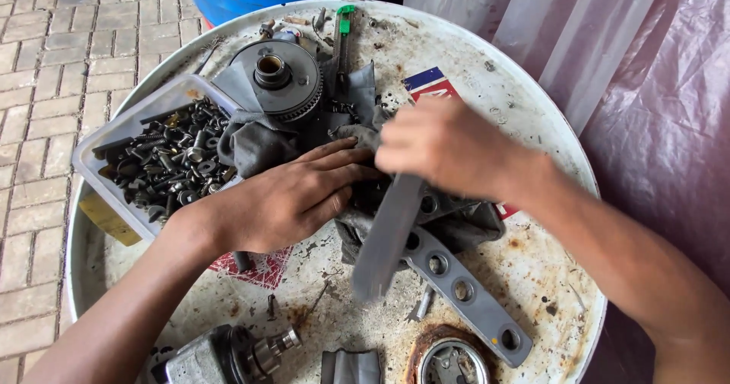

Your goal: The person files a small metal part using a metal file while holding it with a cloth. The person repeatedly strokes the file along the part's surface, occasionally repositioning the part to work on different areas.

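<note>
We press our left hand [285, 198] flat, fingers released, on the grey rag [262, 144] to pin it to the drum lid [532, 270]; our right hand [449, 148] clenches a motion-blurred grey strip [388, 236] (beside the perforated bar [464, 293]).

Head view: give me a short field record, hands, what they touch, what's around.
surface: round rusty drum top
left hand: palm down, pressing on grey rag
right hand: gripping a blurred grey strip
under strip: grey metal bar with holes
behind hands: round toothed metal part
left side: clear plastic tub of bolts and nuts
near edge: small motor-like part
</note>
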